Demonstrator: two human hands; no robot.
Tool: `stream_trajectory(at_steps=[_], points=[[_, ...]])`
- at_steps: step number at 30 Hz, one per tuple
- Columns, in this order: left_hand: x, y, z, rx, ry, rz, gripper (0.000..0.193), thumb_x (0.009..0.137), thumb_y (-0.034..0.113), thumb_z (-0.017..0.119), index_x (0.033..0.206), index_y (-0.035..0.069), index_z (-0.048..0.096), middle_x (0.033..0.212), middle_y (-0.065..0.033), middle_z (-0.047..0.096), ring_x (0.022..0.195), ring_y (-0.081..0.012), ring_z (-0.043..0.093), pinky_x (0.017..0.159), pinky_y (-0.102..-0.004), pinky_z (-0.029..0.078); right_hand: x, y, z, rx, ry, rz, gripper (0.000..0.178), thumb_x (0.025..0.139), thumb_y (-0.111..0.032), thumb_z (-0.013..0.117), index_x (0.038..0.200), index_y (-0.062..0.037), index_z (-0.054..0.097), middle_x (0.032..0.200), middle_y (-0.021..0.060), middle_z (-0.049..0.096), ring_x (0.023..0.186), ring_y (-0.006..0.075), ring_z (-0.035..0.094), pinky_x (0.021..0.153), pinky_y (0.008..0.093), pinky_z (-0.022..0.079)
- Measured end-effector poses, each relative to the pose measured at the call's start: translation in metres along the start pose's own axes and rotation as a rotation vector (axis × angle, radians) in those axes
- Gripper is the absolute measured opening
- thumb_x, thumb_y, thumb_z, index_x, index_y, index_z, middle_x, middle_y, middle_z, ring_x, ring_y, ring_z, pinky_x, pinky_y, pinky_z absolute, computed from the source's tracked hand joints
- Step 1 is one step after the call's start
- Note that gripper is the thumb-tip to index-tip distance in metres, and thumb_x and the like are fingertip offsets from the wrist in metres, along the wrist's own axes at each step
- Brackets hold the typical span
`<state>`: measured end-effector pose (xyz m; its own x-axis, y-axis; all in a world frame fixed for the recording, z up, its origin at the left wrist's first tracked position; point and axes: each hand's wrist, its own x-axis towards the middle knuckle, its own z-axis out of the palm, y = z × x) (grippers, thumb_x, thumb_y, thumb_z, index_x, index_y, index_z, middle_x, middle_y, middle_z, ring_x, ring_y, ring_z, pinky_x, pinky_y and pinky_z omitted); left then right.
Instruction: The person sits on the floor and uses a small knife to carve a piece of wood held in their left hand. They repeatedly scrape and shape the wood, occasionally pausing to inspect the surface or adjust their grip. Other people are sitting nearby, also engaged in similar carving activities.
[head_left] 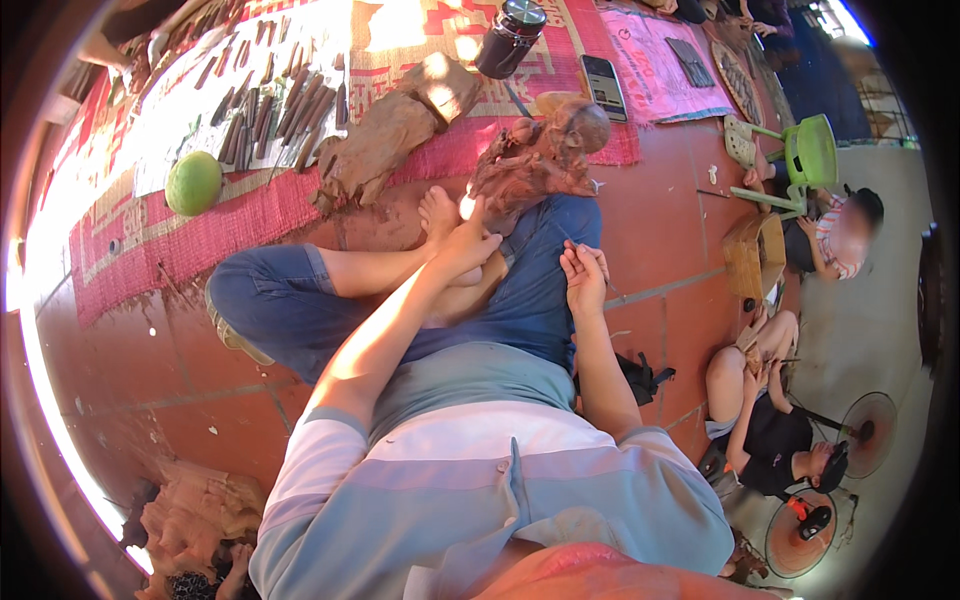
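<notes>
Your left hand (462, 243) rests on the wood carving (535, 160), fingers spread, thumb up, not gripping it. Carving sits on your lap/crossed legs, leaning vs the red mat (230, 215). Your right hand (584, 280) is pinched round a thin tool (592, 262), tip over your right thigh. Row of chisels (270, 110) & green fruit (193, 183) lie on mat to your left.

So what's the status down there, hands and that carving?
Left hand braced against the wooden carving by the foot. Right hand pinches a thin tool over the knee, off the carving. Nothing between them.
</notes>
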<state>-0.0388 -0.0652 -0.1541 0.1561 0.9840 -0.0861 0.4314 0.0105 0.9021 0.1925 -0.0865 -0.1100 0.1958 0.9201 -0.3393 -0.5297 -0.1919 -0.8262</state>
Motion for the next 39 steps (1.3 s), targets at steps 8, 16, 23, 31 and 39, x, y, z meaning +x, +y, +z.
stream_trajectory(at_steps=[8, 16, 23, 31, 39], points=[[0.027, 0.017, -0.003, -0.385, -0.246, -0.433, 0.084, 0.087, 0.013, 0.053, 0.146, 0.016, -0.007, 0.064, -0.0057, 0.059, 0.045, -0.0113, 0.052, 0.039, -0.0229, 0.043, 0.001, 0.006, -0.010, 0.091, -0.026, 0.009, 0.000, 0.087, -0.003, 0.058, 0.087, -0.0030, 0.057, 0.091, 0.0153, 0.066, 0.077, 0.0173, 0.067, 0.071, 0.0302, 0.058], [0.021, 0.017, -0.012, -0.343, -0.235, -0.509, 0.082, 0.085, 0.009, 0.055, 0.146, 0.017, 0.000, 0.064, -0.0060, 0.060, 0.039, -0.0116, 0.051, 0.036, -0.0235, 0.043, 0.001, 0.010, -0.004, 0.172, -0.044, 0.030, 0.002, 0.086, -0.004, 0.059, 0.087, -0.0029, 0.057, 0.091, 0.0143, 0.065, 0.076, 0.0167, 0.066, 0.071, 0.0307, 0.057], [0.038, 0.009, -0.007, -0.469, -0.203, -0.569, 0.065, 0.085, 0.011, 0.057, 0.139, 0.014, 0.021, 0.069, -0.0060, 0.062, 0.044, -0.0105, 0.053, 0.038, -0.0231, 0.044, -0.007, 0.004, -0.007, 0.208, -0.050, 0.010, 0.006, 0.085, -0.005, 0.061, 0.087, -0.0013, 0.056, 0.091, 0.0147, 0.064, 0.081, 0.0195, 0.066, 0.070, 0.0311, 0.057], [0.009, 0.017, -0.010, -0.254, -0.336, -0.482, 0.093, 0.086, 0.008, 0.054, 0.144, 0.020, -0.018, 0.075, -0.0106, 0.063, 0.046, -0.0124, 0.055, 0.036, -0.0240, 0.045, -0.004, 0.010, -0.014, 0.239, -0.101, 0.003, 0.005, 0.086, -0.005, 0.060, 0.088, -0.0025, 0.056, 0.094, 0.0135, 0.064, 0.080, 0.0181, 0.065, 0.072, 0.0302, 0.057], [0.040, 0.002, -0.003, -0.360, -0.203, -0.558, 0.085, 0.086, 0.009, 0.054, 0.146, 0.022, -0.005, 0.080, -0.0098, 0.065, 0.048, -0.0119, 0.056, 0.039, -0.0228, 0.044, -0.006, 0.004, -0.013, 0.257, -0.118, 0.014, 0.008, 0.084, -0.005, 0.063, 0.087, -0.0014, 0.057, 0.089, 0.0123, 0.063, 0.078, 0.0192, 0.066, 0.071, 0.0302, 0.057]])
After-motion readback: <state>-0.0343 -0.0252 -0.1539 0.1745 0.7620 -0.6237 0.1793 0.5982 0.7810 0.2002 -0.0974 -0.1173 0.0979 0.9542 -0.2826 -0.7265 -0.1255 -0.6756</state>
